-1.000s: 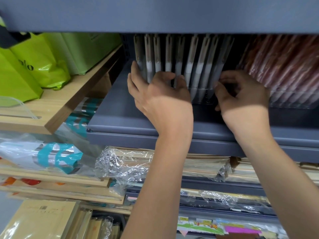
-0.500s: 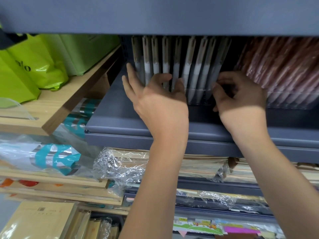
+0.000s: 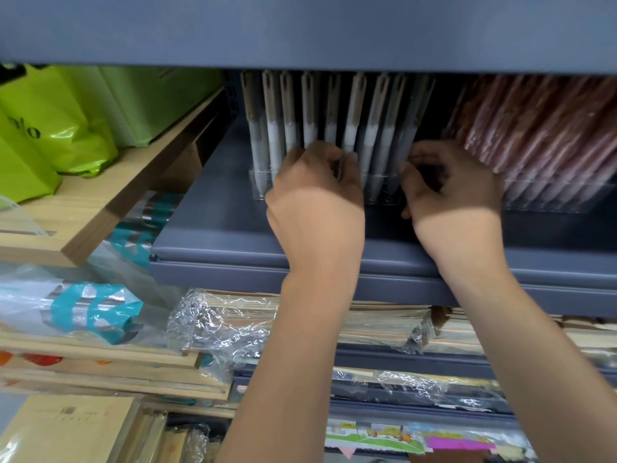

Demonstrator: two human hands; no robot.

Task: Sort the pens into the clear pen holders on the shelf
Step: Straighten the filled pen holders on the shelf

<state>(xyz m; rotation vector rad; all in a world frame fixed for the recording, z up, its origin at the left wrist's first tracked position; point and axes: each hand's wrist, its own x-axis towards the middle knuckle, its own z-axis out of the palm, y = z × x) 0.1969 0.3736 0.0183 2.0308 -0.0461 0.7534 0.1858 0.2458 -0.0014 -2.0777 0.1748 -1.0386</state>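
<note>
A row of white and beige pens [image 3: 350, 128] stands upright in a clear pen holder [image 3: 258, 185] at the back of the grey shelf [image 3: 217, 225]. My left hand [image 3: 317, 202] is in front of the row's middle, fingers curled around the lower part of one white pen. My right hand [image 3: 457, 198] is curled at the row's right end, where dark grey pens [image 3: 422, 105] lean; its fingers hide their lower ends. Further right, dark red pens [image 3: 534, 128] lean in a second clear holder [image 3: 551, 203].
The shelf above [image 3: 300, 28] hangs low over the pen tops. Green bags [image 3: 50, 128] sit on a wooden shelf [image 3: 110, 202] at the left. Plastic-wrapped notebooks [image 3: 227, 322] and teal-patterned packs [image 3: 90, 312] fill the lower shelves.
My left hand went from spread flat against the white pens to curled shut on one. The right hand stayed at the row's right end and curled tighter.
</note>
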